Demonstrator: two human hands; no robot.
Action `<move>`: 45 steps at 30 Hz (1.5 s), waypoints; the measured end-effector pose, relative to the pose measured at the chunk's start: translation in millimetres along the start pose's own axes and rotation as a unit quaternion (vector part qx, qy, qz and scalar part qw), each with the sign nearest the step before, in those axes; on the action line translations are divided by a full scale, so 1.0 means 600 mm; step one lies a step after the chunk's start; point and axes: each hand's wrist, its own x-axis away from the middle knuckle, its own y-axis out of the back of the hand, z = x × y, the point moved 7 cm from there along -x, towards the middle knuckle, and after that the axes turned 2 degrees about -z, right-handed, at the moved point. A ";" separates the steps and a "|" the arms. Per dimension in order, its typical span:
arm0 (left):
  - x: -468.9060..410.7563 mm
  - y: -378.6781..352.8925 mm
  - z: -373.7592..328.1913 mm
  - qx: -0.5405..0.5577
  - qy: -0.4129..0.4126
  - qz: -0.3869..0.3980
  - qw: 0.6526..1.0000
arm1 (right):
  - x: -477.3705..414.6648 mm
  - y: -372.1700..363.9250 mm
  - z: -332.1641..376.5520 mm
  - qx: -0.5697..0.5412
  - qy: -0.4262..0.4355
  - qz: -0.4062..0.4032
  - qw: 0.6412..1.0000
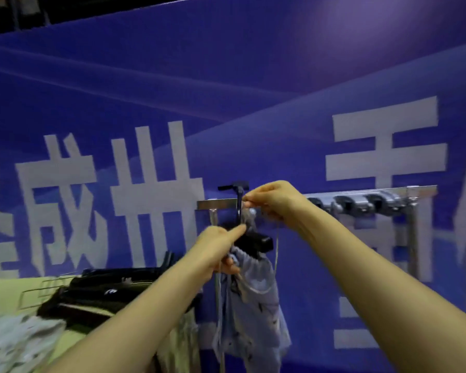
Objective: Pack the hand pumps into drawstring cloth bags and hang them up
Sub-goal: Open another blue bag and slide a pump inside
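A pale blue drawstring cloth bag [253, 300] hangs below the left end of a metal rail [320, 197]. A black hand pump [238, 208] sticks out of its top, its T-handle above the rail. My left hand [221, 249] grips the gathered neck of the bag and pinches a cord. My right hand [269, 201] is raised at the rail, fingers pinched on the thin drawstring [277, 246] that trails down to the bag.
The rail stands on thin metal posts [412, 238] before a blue banner wall [226, 103] with white characters. Several metal clips [361, 204] sit along the rail to the right. At lower left a table [0, 292] holds black pumps [97, 294] and pale cloth bags [16, 343].
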 end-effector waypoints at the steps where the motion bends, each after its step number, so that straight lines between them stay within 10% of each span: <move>1: -0.012 -0.018 0.017 -0.011 0.013 0.014 1.000 | -0.008 0.015 -0.009 0.000 -0.005 -0.008 1.000; 20: -0.199 -0.124 0.117 -0.097 0.090 0.075 0.988 | -0.183 0.061 -0.114 0.201 -0.017 0.028 0.979; 45: -0.197 -0.178 0.168 -0.135 0.125 0.127 0.975 | -0.148 0.072 -0.210 0.233 0.052 -0.131 0.962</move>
